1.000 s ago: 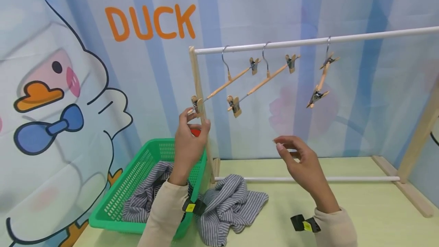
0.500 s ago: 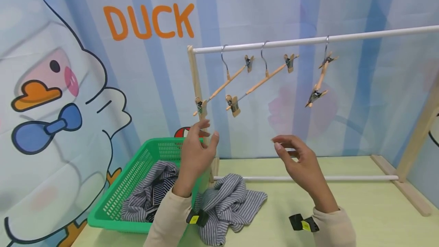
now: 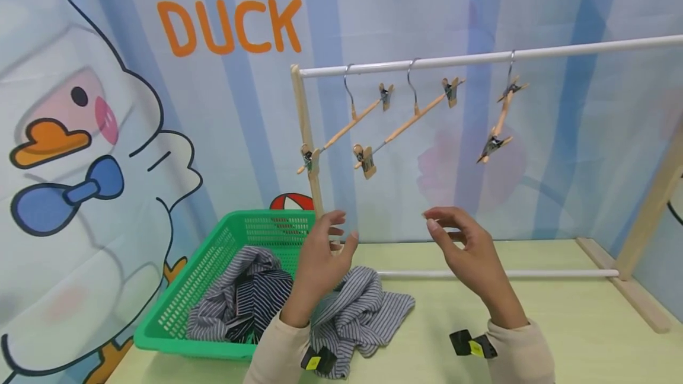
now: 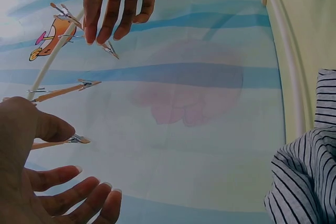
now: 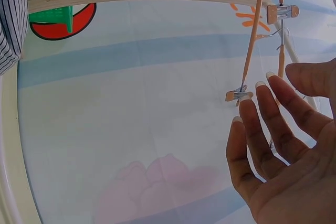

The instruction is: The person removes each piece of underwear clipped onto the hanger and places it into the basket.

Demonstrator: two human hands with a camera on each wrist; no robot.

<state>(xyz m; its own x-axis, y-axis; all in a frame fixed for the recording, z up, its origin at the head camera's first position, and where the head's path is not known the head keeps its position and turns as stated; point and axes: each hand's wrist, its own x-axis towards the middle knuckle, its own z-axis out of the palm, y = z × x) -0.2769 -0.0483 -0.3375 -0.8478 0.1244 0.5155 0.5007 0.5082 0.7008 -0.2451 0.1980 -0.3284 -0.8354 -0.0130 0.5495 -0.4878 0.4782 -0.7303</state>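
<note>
In the head view my left hand (image 3: 323, 262) hovers between the green basket and the heap of striped cloth, its fingers loosely bent and holding nothing. My right hand (image 3: 469, 256) is raised over the table to the right, relaxed, with thumb and fingers apart. Above them, a left clip hanger (image 3: 347, 129), a middle clip hanger (image 3: 413, 123) and a right clip hanger (image 3: 501, 120) hang from the white rail (image 3: 453, 63). Their wooden clips hold nothing. A grey striped cloth (image 3: 384, 313) lies crumpled on the table, partly behind my left hand and sleeve.
At the left stands a green basket (image 3: 189, 348) with a grey striped cloth (image 3: 208, 313) and a dark striped cloth (image 3: 267, 298) inside. The rack's wooden posts (image 3: 304, 117) rise at both ends, and a lower white bar (image 3: 555, 277) runs along the table.
My left hand has let go of the left hanger's near clip and come down and to the right. That hanger has swung slightly. The right hand has stayed nearly still.
</note>
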